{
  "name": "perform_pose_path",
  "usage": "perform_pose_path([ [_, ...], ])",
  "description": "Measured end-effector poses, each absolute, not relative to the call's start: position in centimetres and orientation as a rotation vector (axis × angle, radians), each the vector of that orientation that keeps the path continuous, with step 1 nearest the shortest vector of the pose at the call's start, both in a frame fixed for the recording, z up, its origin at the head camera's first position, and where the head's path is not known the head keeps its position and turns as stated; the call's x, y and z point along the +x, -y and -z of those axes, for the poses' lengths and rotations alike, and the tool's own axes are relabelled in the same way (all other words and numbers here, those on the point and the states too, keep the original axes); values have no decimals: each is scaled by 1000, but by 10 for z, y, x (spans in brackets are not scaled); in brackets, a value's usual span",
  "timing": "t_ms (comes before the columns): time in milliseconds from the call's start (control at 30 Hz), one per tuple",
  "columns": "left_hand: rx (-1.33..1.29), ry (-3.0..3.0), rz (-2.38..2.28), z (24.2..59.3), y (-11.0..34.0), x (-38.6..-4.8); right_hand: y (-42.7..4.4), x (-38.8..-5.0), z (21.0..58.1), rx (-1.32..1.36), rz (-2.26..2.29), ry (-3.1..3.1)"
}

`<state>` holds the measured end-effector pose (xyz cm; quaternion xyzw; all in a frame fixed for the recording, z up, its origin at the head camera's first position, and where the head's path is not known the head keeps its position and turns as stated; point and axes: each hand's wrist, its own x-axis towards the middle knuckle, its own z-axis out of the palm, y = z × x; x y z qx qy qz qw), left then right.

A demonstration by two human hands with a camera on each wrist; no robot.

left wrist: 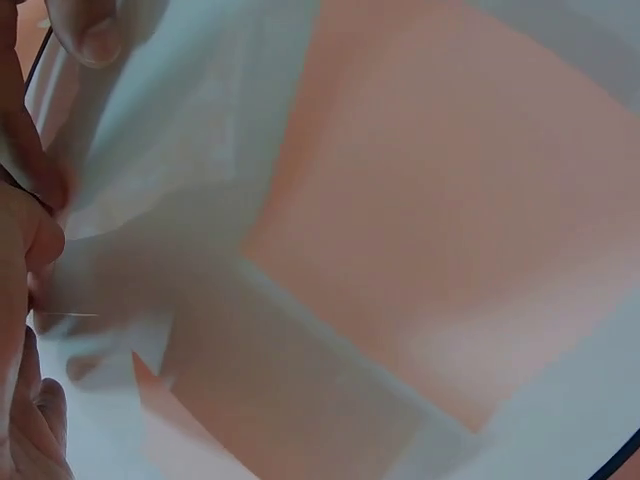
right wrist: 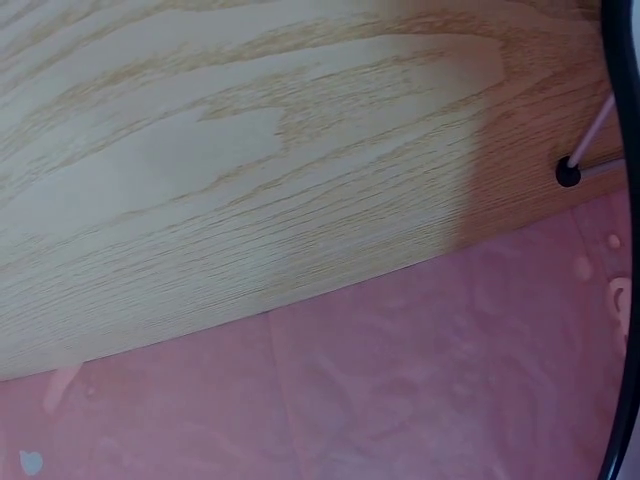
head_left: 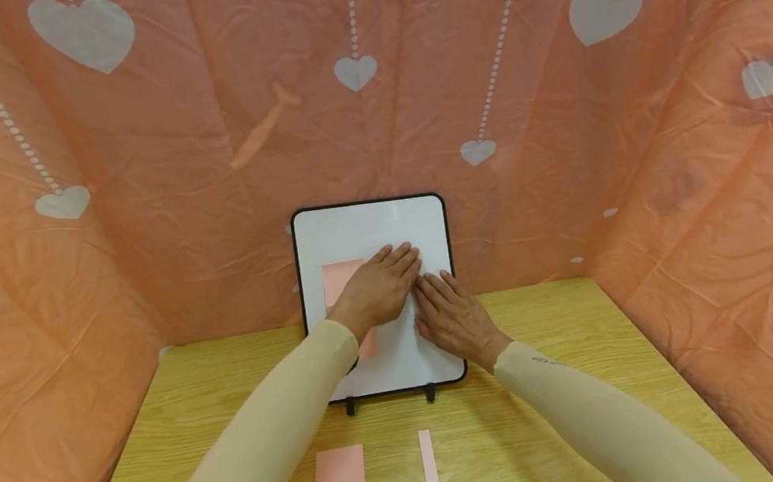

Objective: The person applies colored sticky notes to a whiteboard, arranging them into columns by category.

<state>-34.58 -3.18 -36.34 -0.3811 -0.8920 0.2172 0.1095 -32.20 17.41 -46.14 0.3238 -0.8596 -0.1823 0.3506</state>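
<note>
A whiteboard (head_left: pixel 371 227) with a black frame leans upright on a small stand. My left hand (head_left: pixel 379 288) lies against its middle with the fingers straight, pointing up and right. Just beside it, my right hand (head_left: pixel 458 319) rests on the board's right part, fingers extended and close to the left fingertips. A pink paper square (head_left: pixel 341 279) is on the board left of the left hand, partly covered by it. Below the left wrist shows part of another pink paper (head_left: pixel 368 344). Fingers at the left edge of the left wrist view are cropped; whether anything lies under the palms is hidden.
On the wooden table (head_left: pixel 553 381) in front of the board lie a pink paper square (head_left: pixel 339 477) and a narrow pink strip (head_left: pixel 428 456). Black stand feet (head_left: pixel 430 393) jut out below the board. An orange-pink heart-patterned sheet (head_left: pixel 214 237) surrounds the table's back and sides.
</note>
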Motion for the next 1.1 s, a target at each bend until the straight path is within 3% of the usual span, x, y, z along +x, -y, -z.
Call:
perform_pose_path([
  [1100,-1002,2710,-588,371,41,-333,-170,-314,469,837,426,2211],
])
